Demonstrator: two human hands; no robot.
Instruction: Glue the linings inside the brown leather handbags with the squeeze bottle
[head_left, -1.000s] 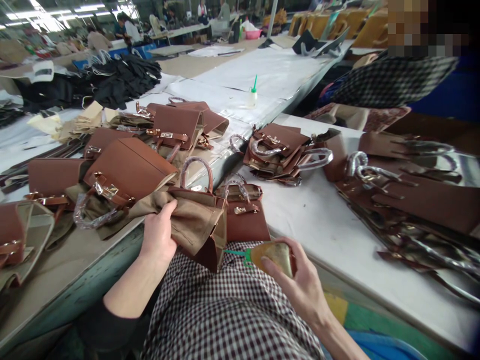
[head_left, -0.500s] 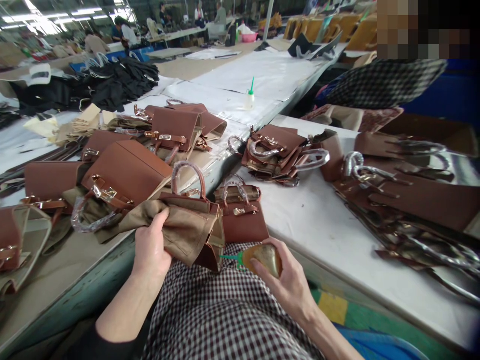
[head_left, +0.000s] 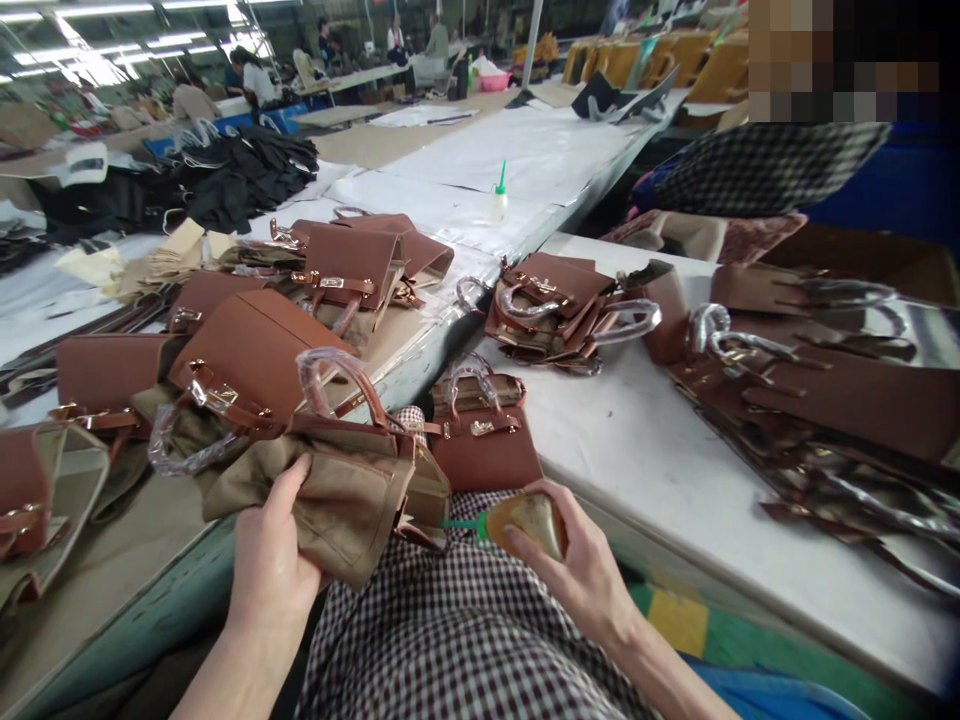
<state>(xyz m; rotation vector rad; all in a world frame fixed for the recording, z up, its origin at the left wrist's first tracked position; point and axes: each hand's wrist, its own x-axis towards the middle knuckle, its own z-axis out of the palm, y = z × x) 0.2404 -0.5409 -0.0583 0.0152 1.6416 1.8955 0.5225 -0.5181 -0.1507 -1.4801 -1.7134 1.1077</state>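
My left hand (head_left: pixel 277 550) grips a brown handbag (head_left: pixel 352 490) by its khaki lining, thumb on top of the cloth and fingers hidden beneath. The bag lies tilted, its plastic-wrapped handle up and its open side edge facing right. In my right hand (head_left: pixel 570 560) is a glue bottle (head_left: pixel 529 522), amber and squeezable, with a green nozzle (head_left: pixel 463 523) pointing left. That nozzle's tip is at the bag's side edge; whether it touches I cannot tell. Just behind stands a smaller-looking brown handbag (head_left: pixel 487 440) with a metal clasp.
Several brown handbags (head_left: pixel 232 350) crowd the left table. More bag pieces (head_left: pixel 847 400) and a bag stack (head_left: pixel 555 305) lie on the right table (head_left: pixel 637 470). A second bottle (head_left: pixel 498 205) stands farther back, near black material (head_left: pixel 247 180). A person in a checked sleeve (head_left: pixel 772 170) is at right.
My left hand and the held bag have shifted left and slightly down, and the bag has tipped, its handle leaning left. The bottle has stayed almost in place.
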